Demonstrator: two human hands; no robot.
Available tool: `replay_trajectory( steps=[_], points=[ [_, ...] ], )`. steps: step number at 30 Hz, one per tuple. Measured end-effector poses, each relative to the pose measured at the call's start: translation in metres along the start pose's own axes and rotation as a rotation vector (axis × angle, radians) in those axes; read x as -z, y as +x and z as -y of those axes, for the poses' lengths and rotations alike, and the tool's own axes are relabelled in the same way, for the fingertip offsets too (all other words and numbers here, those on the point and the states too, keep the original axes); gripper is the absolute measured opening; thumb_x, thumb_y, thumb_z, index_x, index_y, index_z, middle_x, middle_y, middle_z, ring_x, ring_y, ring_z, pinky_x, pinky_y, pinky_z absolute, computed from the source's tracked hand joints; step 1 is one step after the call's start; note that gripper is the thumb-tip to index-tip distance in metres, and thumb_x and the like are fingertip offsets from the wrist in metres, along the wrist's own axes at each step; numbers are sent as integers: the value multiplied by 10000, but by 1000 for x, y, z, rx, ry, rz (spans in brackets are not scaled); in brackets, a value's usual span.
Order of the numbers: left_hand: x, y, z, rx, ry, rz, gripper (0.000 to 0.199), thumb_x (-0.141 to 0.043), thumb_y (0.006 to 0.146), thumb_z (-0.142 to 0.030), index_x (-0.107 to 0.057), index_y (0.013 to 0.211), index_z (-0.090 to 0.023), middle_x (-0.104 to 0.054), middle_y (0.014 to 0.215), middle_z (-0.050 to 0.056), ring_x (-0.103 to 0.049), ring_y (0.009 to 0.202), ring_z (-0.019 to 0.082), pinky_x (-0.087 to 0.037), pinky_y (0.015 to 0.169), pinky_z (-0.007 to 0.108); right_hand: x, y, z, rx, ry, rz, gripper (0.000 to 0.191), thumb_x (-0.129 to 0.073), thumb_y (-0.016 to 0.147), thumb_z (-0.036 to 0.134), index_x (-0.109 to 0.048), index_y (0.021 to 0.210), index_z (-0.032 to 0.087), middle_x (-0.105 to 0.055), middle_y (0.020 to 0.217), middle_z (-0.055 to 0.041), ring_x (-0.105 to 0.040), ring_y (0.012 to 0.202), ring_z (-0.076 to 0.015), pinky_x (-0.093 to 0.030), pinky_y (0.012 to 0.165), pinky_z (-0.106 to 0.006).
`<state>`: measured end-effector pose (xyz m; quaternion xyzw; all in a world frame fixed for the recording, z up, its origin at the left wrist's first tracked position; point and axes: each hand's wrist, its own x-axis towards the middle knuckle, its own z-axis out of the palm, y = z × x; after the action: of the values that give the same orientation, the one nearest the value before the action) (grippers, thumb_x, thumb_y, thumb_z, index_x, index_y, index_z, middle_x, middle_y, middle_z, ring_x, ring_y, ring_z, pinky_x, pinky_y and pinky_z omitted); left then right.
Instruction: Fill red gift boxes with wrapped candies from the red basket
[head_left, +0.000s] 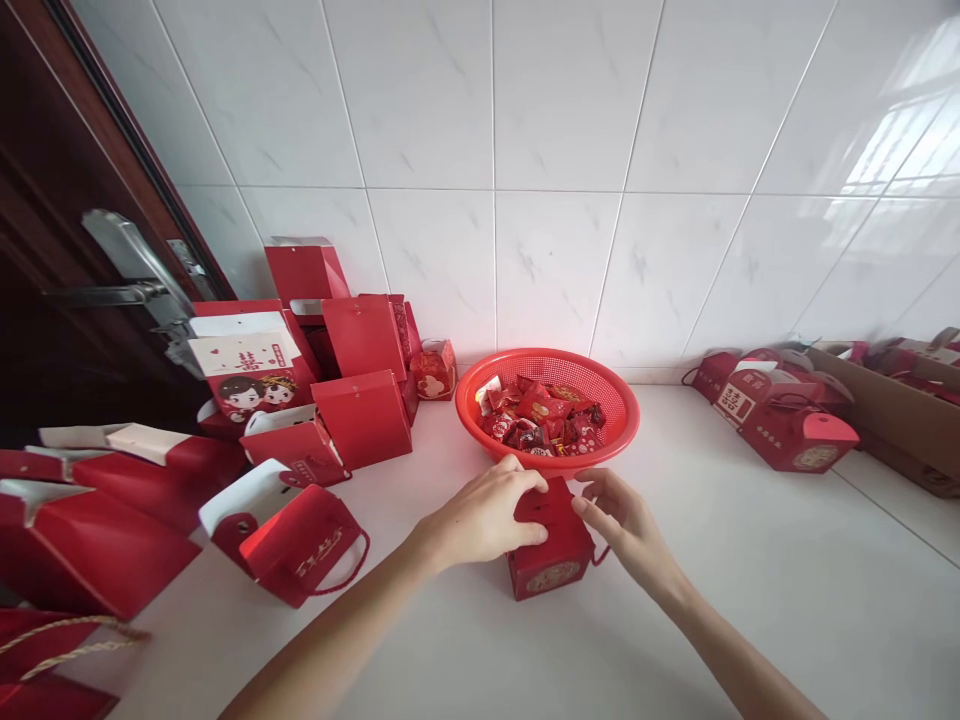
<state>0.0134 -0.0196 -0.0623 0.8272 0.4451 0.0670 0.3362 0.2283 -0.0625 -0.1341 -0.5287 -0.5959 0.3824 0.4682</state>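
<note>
1. Near left, a twisted gold cord (pixel 97 658) lies over red packaging.
2. Near centre, a small red box (pixel 553 560) sits upright on the white surface (pixel 465 660).
3. The left hand (pixel 484 515) rests on the box's top, thumb and fingers apart; I cannot tell whether it grips.
4. The right hand (pixel 624 515) is loosely spread at the box's right side.
5. Just beyond, a red basket (pixel 466 405) holds wrapped sweets (pixel 544 408).
6. Far right, closed boxes (pixel 787 420) stand beside a cardboard carton (pixel 885 415).
</note>
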Motion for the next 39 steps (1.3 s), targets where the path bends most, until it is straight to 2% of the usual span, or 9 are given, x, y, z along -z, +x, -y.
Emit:
replay_trajectory(
  steps=[2, 4, 8, 12, 18, 25, 31, 35, 39],
  points=[
    [0, 1, 0, 12, -2, 5, 489, -694, 792, -369, -646, 1262, -239, -574, 1211, 73, -626, 1071, 276, -511, 857, 358, 10, 3, 6, -113, 146, 98, 448, -704, 812, 604, -616, 1013, 214, -499, 619, 46, -480, 556, -135, -388, 511, -265],
    [2, 1, 0, 17, -8, -9, 503, -715, 777, -376, -651, 1256, -236, -583, 1218, 79, -622, 1087, 284, -507, 868, 358, 20, 6, 15, -138, 270, 117, 446, -794, 744, 551, -636, 989, 214, -460, 585, 63, -438, 533, -115, -323, 487, -242],
    [10, 1, -2, -52, -166, 15, 435, -753, 771, -384, -687, 1156, -193, -661, 1102, 73, -648, 982, 256, -510, 834, 347, 37, 10, 37, 30, 376, -2, 353, -830, 724, 499, -682, 882, 220, -554, 637, 21, -495, 596, -134, -418, 550, -275],
    [25, -5, -6, -121, -552, 52, 369, -680, 876, -380, -664, 1180, -172, -665, 957, 41, -647, 740, 159, -529, 759, 334, 42, 16, 64, 102, 175, 105, 284, -780, 794, 483, -703, 875, 222, -687, 760, -34, -635, 729, -199, -532, 704, -358],
    [32, -16, -15, -292, -821, -8, 247, -629, 934, -275, -676, 1157, -181, -691, 1130, 93, -681, 1073, 244, -541, 943, 380, 43, 27, 108, 201, -210, 259, 251, -664, 883, 450, -729, 836, 212, -697, 756, -32, -612, 683, -183, -513, 656, -332],
    [17, -17, -17, -414, -792, -110, 309, -546, 988, -181, -683, 1252, -267, -656, 1305, 59, -642, 1195, 236, -569, 992, 366, 30, 28, 125, 144, -297, 336, 337, -644, 896, 500, -658, 730, 207, -664, 711, -7, -566, 650, -146, -448, 602, -284],
    [6, -18, -19, -457, -712, -150, 425, -489, 1007, -146, -586, 1391, -301, -614, 1406, 62, -595, 1287, 250, -594, 975, 355, 14, 23, 119, 65, -432, 177, 287, -687, 825, 373, -547, 629, 218, -610, 632, 25, -504, 577, -130, -359, 507, -260],
    [2, -20, -21, -477, -648, -200, 472, -560, 966, -142, -543, 1413, -294, -629, 1367, 69, -588, 1290, 254, -604, 953, 358, 12, 20, 120, 68, -479, 95, 165, -619, 773, 213, -559, 620, 220, -587, 609, 32, -492, 587, -133, -361, 518, -258],
    [-1, -18, -22, -398, -469, -400, 521, -717, 877, -230, -560, 1373, -273, -675, 1189, 69, -661, 1089, 233, -615, 843, 349, 13, 17, 125, 81, -365, 37, 114, -581, 764, 208, -568, 651, 218, -593, 624, 31, -498, 581, -128, -384, 528, -254]
  ],
)
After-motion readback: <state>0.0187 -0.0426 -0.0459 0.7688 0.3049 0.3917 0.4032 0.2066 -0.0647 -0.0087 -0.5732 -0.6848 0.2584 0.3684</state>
